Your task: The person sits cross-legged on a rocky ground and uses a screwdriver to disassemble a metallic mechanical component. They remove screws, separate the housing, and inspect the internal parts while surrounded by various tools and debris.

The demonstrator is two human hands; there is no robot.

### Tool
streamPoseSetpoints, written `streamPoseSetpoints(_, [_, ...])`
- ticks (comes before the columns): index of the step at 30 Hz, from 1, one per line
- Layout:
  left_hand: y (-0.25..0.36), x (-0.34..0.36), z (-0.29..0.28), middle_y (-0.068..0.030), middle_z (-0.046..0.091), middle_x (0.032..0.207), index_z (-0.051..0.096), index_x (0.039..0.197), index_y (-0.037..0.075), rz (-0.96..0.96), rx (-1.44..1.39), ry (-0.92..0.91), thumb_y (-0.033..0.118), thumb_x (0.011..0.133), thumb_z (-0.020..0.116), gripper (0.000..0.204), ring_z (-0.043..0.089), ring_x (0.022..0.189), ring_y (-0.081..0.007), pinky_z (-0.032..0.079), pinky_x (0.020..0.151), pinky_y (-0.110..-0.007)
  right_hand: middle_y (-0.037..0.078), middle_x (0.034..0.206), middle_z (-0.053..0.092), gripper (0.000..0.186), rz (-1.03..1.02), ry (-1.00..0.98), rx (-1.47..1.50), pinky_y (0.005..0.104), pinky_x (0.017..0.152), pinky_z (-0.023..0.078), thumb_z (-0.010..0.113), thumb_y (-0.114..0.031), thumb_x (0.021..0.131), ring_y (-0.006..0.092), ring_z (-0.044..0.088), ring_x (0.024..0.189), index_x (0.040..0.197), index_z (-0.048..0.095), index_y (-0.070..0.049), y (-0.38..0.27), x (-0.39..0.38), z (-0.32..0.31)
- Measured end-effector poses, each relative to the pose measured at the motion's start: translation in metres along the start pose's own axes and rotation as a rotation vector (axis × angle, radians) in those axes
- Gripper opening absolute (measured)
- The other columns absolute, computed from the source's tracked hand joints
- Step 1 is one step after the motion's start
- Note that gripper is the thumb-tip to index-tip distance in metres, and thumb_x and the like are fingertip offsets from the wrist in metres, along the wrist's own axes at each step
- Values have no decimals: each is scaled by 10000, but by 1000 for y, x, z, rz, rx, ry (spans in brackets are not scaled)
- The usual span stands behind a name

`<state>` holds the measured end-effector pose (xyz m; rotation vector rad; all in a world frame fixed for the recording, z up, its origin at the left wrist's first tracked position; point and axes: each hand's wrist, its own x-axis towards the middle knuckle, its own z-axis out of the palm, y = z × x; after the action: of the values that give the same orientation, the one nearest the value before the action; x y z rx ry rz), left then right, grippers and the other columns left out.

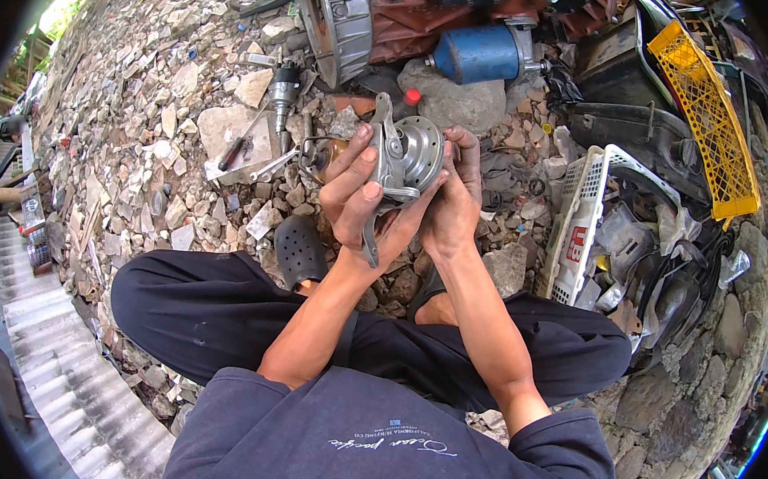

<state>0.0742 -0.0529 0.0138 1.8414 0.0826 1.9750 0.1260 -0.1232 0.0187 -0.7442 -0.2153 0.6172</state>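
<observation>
Above my lap I hold a grey cast-metal part point(405, 155) with a round flange drilled with small holes and a thin lever-like arm. My left hand point(364, 210) is closed round its left side and underside, fingers pointing up. My right hand point(456, 200) grips the flange's right edge. Just beyond my left fingers an amber-coloured vessel point(320, 158) shows in part. On a flat stone to the left lie a screwdriver point(236, 147) and a spanner point(273, 167). Beside them stands a black and silver cylindrical part point(284, 95).
A large reddish-brown machine housing point(408, 19) with a blue canister point(479, 54) lies ahead on rubble. To my right is a white plastic crate point(572, 226) of scrap parts. A yellow crate point(708, 120) leans behind it. Corrugated sheeting point(66, 333) lies at left.
</observation>
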Motion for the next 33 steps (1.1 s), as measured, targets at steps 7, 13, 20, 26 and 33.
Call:
streamPoseSetpoints(7, [8, -8, -8, -93, 458, 1269, 341, 1317, 160, -55, 68, -165, 7, 661, 896, 873, 545, 1216, -388, 498, 1022, -503, -9, 1085, 564, 156, 46, -17, -22, 270, 858, 529, 506, -255, 1043, 102, 584, 996, 1150, 526, -142, 3, 2, -7])
streamPoseSetpoints(13, [16, 1, -7, -72, 475, 1241, 354, 1288, 172, -74, 74, -209, 54, 710, 871, 784, 522, 1252, -381, 497, 1023, -489, 48, 1177, 585, 313, 34, -165, 64, 303, 902, 550, 571, -273, 1008, 160, 608, 1057, 1273, 472, -137, 1, 0, -13])
streamPoseSetpoints(20, [35, -2, -11, 26, 622, 1018, 598, 941, 183, -46, -12, -210, 138, 696, 870, 368, 578, 1169, -304, 529, 915, -487, 70, 1082, 633, 301, 654, -206, 740, 307, 704, 594, 567, -379, 1001, 178, 661, 865, 1175, 559, -133, -11, -3, -16])
streamPoseSetpoints(26, [49, -9, -14, 100, 624, 950, 641, 904, 227, 25, 3, -320, 104, 668, 862, 346, 584, 1037, -192, 479, 917, -447, 33, 953, 579, 300, 734, 135, 1243, 283, 725, 549, 532, -411, 1015, 147, 581, 808, 1050, 557, -114, -14, -2, -3])
streamPoseSetpoints(33, [51, -5, -13, 122, 592, 872, 640, 852, 238, -55, -13, -286, 60, 648, 861, 349, 567, 889, -157, 485, 884, -398, 63, 1078, 548, 146, 257, -244, 377, 361, 909, 550, 544, -242, 1017, 198, 601, 1021, 1020, 512, -100, -9, 3, -7])
